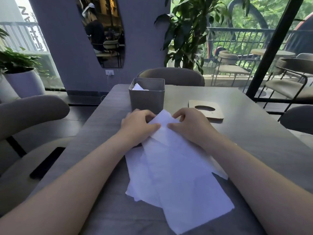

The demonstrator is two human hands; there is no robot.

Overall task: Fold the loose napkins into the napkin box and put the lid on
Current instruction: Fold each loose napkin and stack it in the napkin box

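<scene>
Both hands pinch one napkin at its far end: left hand, right hand. The open box stands just beyond their fingertips (lid right of it), straight ahead, equally near both.

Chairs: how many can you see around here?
5, perhaps more hidden: one chair behind the napkin box, one at the table's left, one at its right, and two outside, one on the terrace, another by the window frame.
</scene>
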